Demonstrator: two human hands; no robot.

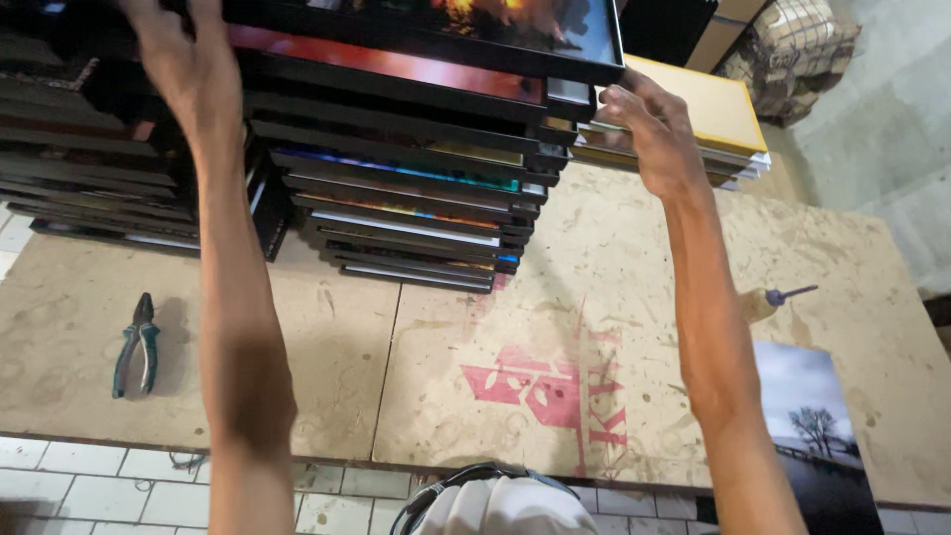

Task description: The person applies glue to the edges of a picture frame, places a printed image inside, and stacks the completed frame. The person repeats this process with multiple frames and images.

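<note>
Both hands gripped the top framed picture point(436, 25) on a stack of black frames point(406, 198) — left hand point(183, 64) at its left edge, right hand point(649, 129) at its right corner — above the particleboard tabletop point(327, 337).

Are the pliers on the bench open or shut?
Shut: the pliers lie flat on the bench, handles nearly together, jaws closed.

Two bare arms are seen, with no sleeves on them. No gloves, rings or watches are worn on the left hand point(193, 69) or the right hand point(654, 134). Short, plain nails are seen on the fingers.
</note>
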